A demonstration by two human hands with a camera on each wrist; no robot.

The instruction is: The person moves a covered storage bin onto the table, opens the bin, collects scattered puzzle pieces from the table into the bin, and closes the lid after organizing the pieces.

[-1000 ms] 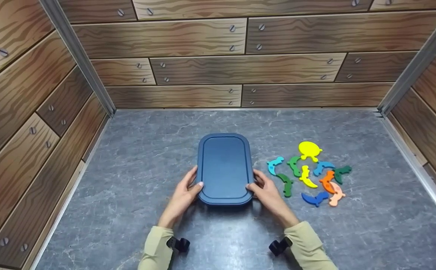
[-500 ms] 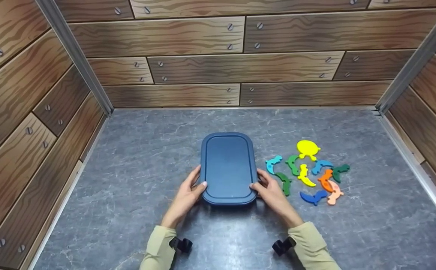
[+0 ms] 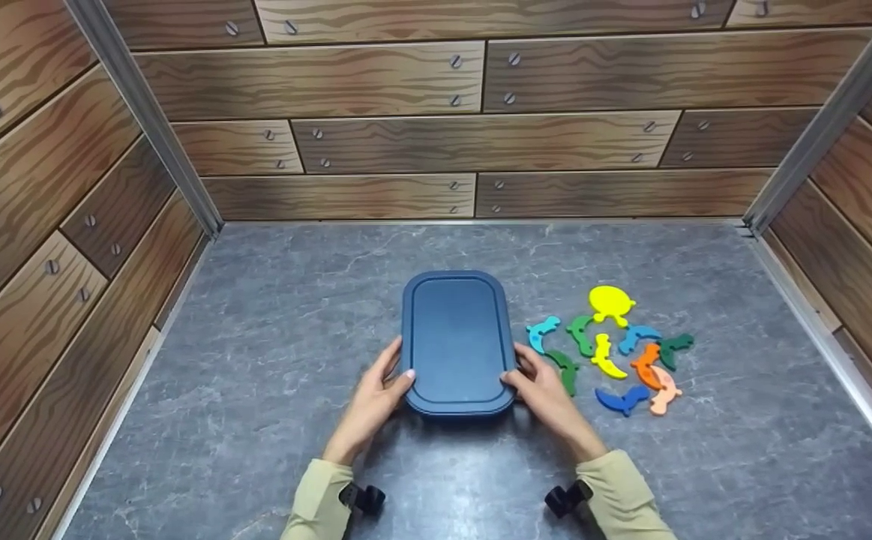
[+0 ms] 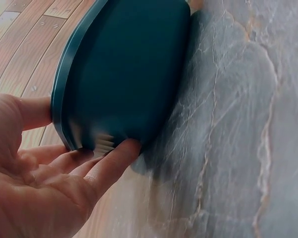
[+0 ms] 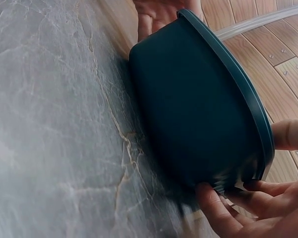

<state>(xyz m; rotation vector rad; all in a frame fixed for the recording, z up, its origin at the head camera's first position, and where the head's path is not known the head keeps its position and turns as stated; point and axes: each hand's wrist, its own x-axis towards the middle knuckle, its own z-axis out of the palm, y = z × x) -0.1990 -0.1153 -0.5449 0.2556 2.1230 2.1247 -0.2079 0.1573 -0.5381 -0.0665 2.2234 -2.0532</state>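
A dark blue rectangular box with a lid (image 3: 456, 337) is at the middle of the grey tabletop. My left hand (image 3: 372, 397) grips its left side near the front, thumb over the lid's edge and fingers along the wall. On the opposite side my right hand (image 3: 548, 394) grips it the same way. The left wrist view shows the box's glossy wall (image 4: 124, 74) with the fingertips (image 4: 131, 146) against it. In the right wrist view the box (image 5: 193, 104) stands close over the tabletop, with the fingers pressed on its side.
Right of the box lie several flat colourful animal-shaped pieces, among them a yellow turtle-like one (image 3: 610, 302), a blue one (image 3: 622, 400) and a pink one (image 3: 663, 391). A dark green piece (image 3: 564, 367) lies partly behind my right hand. Wood-patterned walls (image 3: 383, 142) enclose three sides.
Both hands keep their grip on the box. It sits slightly further right, nearer the colourful pieces, than one second ago; the head view has also shifted a little.
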